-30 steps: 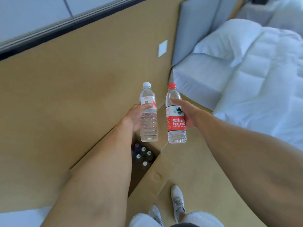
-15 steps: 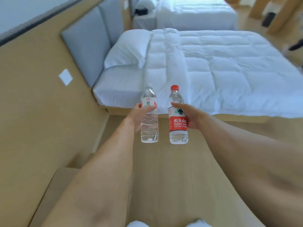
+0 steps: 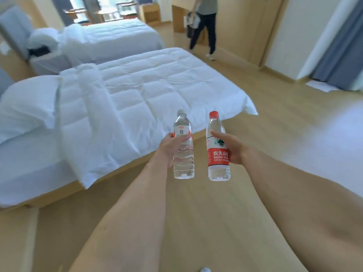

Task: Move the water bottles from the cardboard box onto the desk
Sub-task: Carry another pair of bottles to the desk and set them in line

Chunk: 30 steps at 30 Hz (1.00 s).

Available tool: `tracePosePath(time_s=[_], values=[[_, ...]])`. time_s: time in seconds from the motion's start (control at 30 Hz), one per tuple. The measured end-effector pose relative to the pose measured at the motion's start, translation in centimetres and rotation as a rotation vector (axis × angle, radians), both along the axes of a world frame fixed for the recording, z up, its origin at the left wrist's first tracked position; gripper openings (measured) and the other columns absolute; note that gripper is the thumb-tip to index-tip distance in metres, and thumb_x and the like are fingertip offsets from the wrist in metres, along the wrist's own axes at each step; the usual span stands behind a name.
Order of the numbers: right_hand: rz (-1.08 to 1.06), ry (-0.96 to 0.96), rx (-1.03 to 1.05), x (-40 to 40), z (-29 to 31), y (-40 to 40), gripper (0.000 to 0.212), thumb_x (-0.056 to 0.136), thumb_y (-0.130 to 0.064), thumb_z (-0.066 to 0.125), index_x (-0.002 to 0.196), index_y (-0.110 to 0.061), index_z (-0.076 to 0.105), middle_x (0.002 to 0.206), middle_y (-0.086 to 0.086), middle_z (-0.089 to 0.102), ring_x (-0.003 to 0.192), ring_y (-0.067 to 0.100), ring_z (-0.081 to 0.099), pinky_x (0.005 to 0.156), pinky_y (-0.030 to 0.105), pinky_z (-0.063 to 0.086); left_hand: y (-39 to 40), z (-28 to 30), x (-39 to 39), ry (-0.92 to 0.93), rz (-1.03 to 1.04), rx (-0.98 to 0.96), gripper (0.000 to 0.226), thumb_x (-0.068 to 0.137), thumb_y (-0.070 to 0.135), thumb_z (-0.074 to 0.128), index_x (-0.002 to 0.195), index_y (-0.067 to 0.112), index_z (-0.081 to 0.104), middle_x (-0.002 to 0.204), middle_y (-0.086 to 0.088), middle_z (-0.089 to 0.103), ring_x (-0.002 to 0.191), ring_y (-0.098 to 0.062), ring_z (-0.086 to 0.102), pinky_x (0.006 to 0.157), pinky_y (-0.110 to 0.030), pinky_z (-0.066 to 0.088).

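Head view. Left hand [image 3: 170,147]: fingers and thumb curled round the white-capped bottle [image 3: 183,148] at its label, bottle upright, base hanging free below the palm. Right hand [image 3: 230,148]: wrapped round the red-capped bottle [image 3: 218,149] at its red label, thumb across the front, bottle upright. Bottles: side by side, near each other, not touching, both held in the air above the wooden floor [image 3: 275,122]. Near bed [image 3: 102,107]: white duvet, behind the left bottle. Far bed [image 3: 117,38]: beyond it. Second person [image 3: 204,26]: standing in the background.
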State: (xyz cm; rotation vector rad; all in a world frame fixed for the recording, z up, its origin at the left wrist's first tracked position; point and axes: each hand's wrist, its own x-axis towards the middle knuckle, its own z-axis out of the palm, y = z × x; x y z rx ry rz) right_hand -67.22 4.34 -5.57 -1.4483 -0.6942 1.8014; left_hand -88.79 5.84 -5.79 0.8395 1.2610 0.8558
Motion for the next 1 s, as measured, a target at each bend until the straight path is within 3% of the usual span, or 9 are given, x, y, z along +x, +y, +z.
tracePosePath(time_s=[0.13,0.37,0.5,0.67,0.9,1.0], values=[[-0.149,0.004,0.001,8.1,0.3,-0.5,0.038,0.090,-0.036,0.070,0.111,-0.006,0.059,0.079,0.010,0.070,0.063,0.022,0.069,0.059,0.034,0.059,2.8,0.5,8.5,-0.011,-0.163,-0.011,0.033,0.086,0.021,0.077,0.113,0.012,0.061,0.096,-0.015,0.069,0.075,-0.030,0.070,0.070,-0.044,0.058],[-0.376,-0.018,-0.018,19.0,0.5,-0.6,0.035,0.094,-0.036,0.066,0.109,-0.006,0.058,0.078,0.010,0.067,0.064,0.022,0.066,0.062,0.034,0.058,7.6,0.0,20.5,-0.052,-0.433,-0.005,0.032,0.088,0.012,0.074,0.117,0.006,0.062,0.091,-0.013,0.067,0.067,-0.024,0.069,0.059,-0.035,0.057],[-0.481,-0.025,-0.014,23.9,-0.1,1.5,0.035,0.093,-0.035,0.067,0.109,-0.006,0.058,0.079,0.011,0.067,0.066,0.023,0.066,0.065,0.037,0.058,11.3,-0.9,26.4,-0.081,-0.546,-0.009,0.029,0.089,0.011,0.073,0.116,0.007,0.064,0.088,-0.012,0.067,0.070,-0.026,0.068,0.066,-0.039,0.058],[-0.566,-0.027,-0.044,29.3,-1.0,6.8,0.034,0.094,-0.034,0.066,0.108,-0.005,0.057,0.074,0.011,0.067,0.059,0.022,0.066,0.058,0.033,0.058,18.6,-2.1,33.1,-0.106,-0.620,-0.033,0.031,0.090,0.012,0.072,0.120,0.009,0.063,0.091,-0.014,0.065,0.076,-0.029,0.065,0.073,-0.043,0.056],[-0.671,-0.004,-0.058,36.4,-0.8,16.2,0.033,0.094,-0.031,0.067,0.109,-0.005,0.056,0.077,0.011,0.065,0.059,0.022,0.066,0.058,0.032,0.058,30.4,-2.3,42.3,-0.106,-0.719,-0.073,0.016,0.093,0.009,0.067,0.108,0.011,0.063,0.082,-0.011,0.061,0.066,-0.025,0.062,0.068,-0.038,0.053],[-0.718,0.006,-0.050,39.7,-0.4,19.1,0.033,0.093,-0.031,0.068,0.109,-0.005,0.057,0.080,0.012,0.066,0.062,0.022,0.066,0.061,0.033,0.058,34.0,-2.3,46.3,-0.083,-0.751,-0.088,0.037,0.092,0.016,0.069,0.125,0.002,0.058,0.088,-0.014,0.062,0.071,-0.028,0.064,0.069,-0.039,0.055]])
